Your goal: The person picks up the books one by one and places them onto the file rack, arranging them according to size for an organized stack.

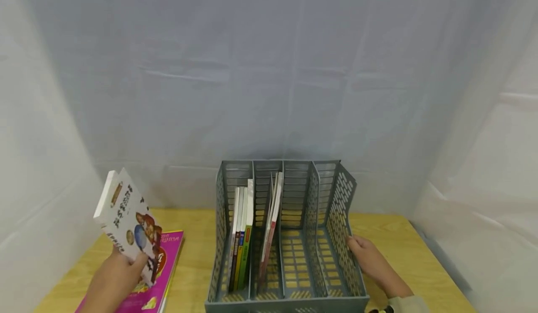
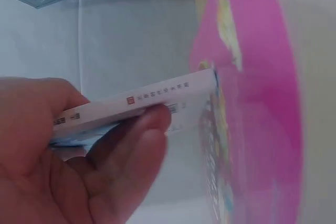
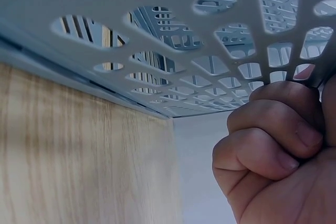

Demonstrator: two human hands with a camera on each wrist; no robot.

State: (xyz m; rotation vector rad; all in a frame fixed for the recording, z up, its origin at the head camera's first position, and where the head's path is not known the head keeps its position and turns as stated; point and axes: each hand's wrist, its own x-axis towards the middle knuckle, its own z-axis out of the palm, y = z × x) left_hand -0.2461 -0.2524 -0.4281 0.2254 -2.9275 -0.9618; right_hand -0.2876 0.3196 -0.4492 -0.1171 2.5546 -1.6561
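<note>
My left hand grips a white book by its lower part, thumb on the illustrated cover. The book is tilted above a pink book lying on the table at the left. In the left wrist view the white book's spine shows between thumb and fingers. At the right, my right hand holds the side wall of a grey file rack at its front edge. The right wrist view shows curled fingers against the perforated wall. Several thin books stand in the rack's leftmost slot.
More thin books lean in the rack's second slot, while its two right slots show bare grid floors. The rack stands on a wooden table near a white sheet hung behind and along both sides.
</note>
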